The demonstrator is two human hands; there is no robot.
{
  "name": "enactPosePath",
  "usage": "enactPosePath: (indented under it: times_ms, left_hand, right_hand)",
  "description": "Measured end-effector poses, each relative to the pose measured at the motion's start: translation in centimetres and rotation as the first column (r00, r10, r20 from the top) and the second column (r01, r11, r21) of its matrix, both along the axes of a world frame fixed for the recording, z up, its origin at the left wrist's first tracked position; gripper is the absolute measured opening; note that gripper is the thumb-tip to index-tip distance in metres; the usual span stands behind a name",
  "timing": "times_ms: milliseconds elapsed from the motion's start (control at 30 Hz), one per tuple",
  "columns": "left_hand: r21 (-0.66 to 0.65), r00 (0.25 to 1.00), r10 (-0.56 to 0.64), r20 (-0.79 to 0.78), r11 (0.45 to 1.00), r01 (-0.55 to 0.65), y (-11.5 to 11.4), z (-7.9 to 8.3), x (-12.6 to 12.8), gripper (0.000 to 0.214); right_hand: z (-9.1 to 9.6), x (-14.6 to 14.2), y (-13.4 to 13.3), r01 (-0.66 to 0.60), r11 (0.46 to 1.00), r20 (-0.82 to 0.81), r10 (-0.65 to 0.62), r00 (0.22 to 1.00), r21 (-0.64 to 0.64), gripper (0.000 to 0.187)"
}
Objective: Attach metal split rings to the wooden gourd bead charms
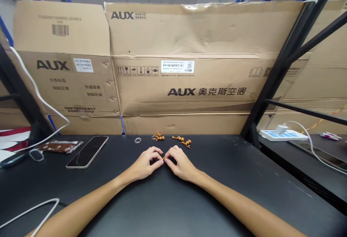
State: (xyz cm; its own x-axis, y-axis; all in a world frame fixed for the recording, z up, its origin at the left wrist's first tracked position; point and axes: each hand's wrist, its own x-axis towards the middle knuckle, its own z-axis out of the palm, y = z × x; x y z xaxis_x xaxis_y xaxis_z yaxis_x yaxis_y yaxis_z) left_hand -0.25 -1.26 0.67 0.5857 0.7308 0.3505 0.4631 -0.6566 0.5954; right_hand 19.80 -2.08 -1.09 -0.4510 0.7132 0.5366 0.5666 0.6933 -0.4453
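Observation:
My left hand (145,163) and my right hand (180,163) meet at the middle of the black table (217,179). Their fingertips pinch a small amber-brown bead piece (163,158) between them, mostly hidden by my fingers. Just beyond my hands lie two short clusters of wooden beads, one (158,137) straight ahead of my left hand and one (182,141) ahead of my right. A small coil of clear elastic cord (138,140) rests left of the first cluster.
A black smartphone (87,151) and a brown foil packet (61,146) lie at the left of the table. A white cable (35,208) crosses the near-left corner. Flattened AUX cardboard cartons (206,63) stand behind the table, with a black rack upright (273,74) at right.

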Motion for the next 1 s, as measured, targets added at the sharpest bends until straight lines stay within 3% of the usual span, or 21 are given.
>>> enactPosePath:
  times_ms: [100, 233, 300, 600, 833, 933, 1000]
  left_hand:
    - [0.002, 1.000, -0.008, 0.005, 1.000, 0.008, 0.05, -0.03, -0.03, 0.024]
    - [0.021, 1.000, -0.007, 0.007, 1.000, 0.007, 0.15, -0.11, -0.05, 0.023]
    - [0.030, 1.000, 0.001, 0.005, 1.000, -0.001, 0.16, -0.19, -0.04, 0.022]
    - [0.045, 1.000, -0.003, 0.001, 0.999, 0.003, 0.05, -0.28, 0.01, 0.018]
    - [0.113, 1.000, -0.001, -0.024, 0.994, 0.003, 0.08, -0.27, -0.12, 0.016]
    - [0.204, 0.997, 0.045, -0.055, 0.978, -0.033, 0.03, -0.56, -0.08, 0.013]
    - [0.277, 0.991, 0.084, -0.102, 0.959, -0.053, -0.13, -0.69, 0.01, 0.011]
  right_hand:
    - [0.12, -0.03, -0.12, -0.017, 1.000, 0.027, 0.016, 1.000, 0.026, 0.006]
    - [-0.13, -0.05, 0.26, 0.120, 0.993, -0.003, -0.120, 0.993, 0.017, 0.008]
    - [-0.22, -0.02, 0.41, 0.129, 0.992, -0.021, -0.129, 0.991, 0.011, 0.010]
    - [0.36, 0.08, -0.13, -0.078, 0.996, -0.026, 0.079, 0.997, 0.036, 0.008]
    - [-0.36, 0.06, 0.62, 0.092, 0.995, -0.041, -0.090, 0.995, 0.030, 0.010]
    - [-0.37, 0.07, 0.68, 0.135, 0.989, -0.030, -0.134, 0.991, 0.056, 0.002]
    - [-0.20, 0.12, 0.56, 0.194, 0.974, -0.027, -0.192, 0.981, 0.117, 0.008]
